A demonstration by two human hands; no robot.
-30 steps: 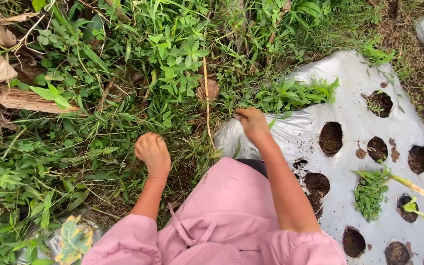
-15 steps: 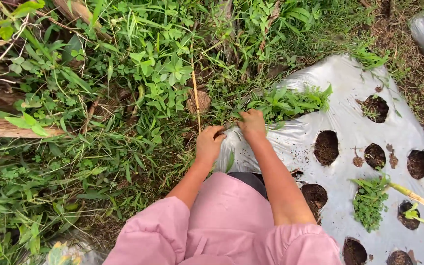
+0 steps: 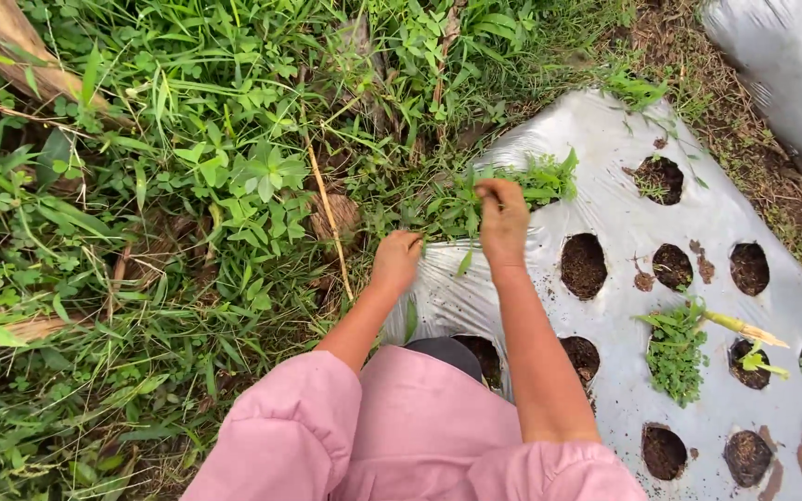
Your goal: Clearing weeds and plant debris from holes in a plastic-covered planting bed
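Observation:
My left hand [image 3: 397, 261] is closed at the near edge of the silver plastic mulch sheet [image 3: 624, 213], gripping green weed stems. My right hand [image 3: 502, 218] is closed a little farther out, pinching stems of the leafy weed clump [image 3: 512, 186] that grows over the sheet's edge. Both arms come out of pink sleeves [image 3: 327, 436]. The sheet has several round planting holes [image 3: 584, 265] filled with dark soil.
Thick grass and weeds [image 3: 187, 186] cover the ground to the left. A thin dry stick [image 3: 327, 218] lies among them. A pulled weed clump [image 3: 675, 348] lies on the sheet, small seedlings [image 3: 758, 362] stand in holes, and a second silver sheet [image 3: 791, 74] is at top right.
My left hand moved from the grass at the left to the sheet's edge and closed on weeds. My right hand stayed on the weed clump. The camera moved closer.

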